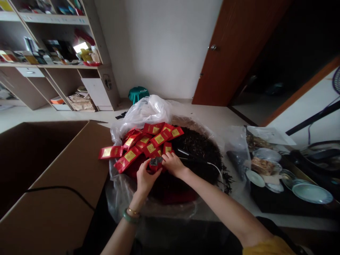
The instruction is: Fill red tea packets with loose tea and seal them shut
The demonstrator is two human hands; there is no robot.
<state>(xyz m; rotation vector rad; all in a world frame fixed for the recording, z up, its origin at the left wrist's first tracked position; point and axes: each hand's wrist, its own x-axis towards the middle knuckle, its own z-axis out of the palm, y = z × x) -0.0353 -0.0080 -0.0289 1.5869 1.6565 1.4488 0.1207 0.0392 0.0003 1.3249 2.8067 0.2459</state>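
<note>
My left hand is closed around a small red packet, whose upper end shows dark grey. On the packet's right side, the bent fingers of my right hand pinch its edge; the fingertips are partly hidden. Just beyond both hands lies a loose heap of red packets with yellow labels. Dark dried leaves, like tea, fill the wide plastic-lined container under the heap. A dark flat device with a white cable rests on the leaves, right of my right hand.
An open cardboard box stands at left, a black cord across its side. Clear plastic bunches behind the packets. To the right, a dark tray bears dishes and a lidded tub. Shelves, a wooden door and a fan stand farther off.
</note>
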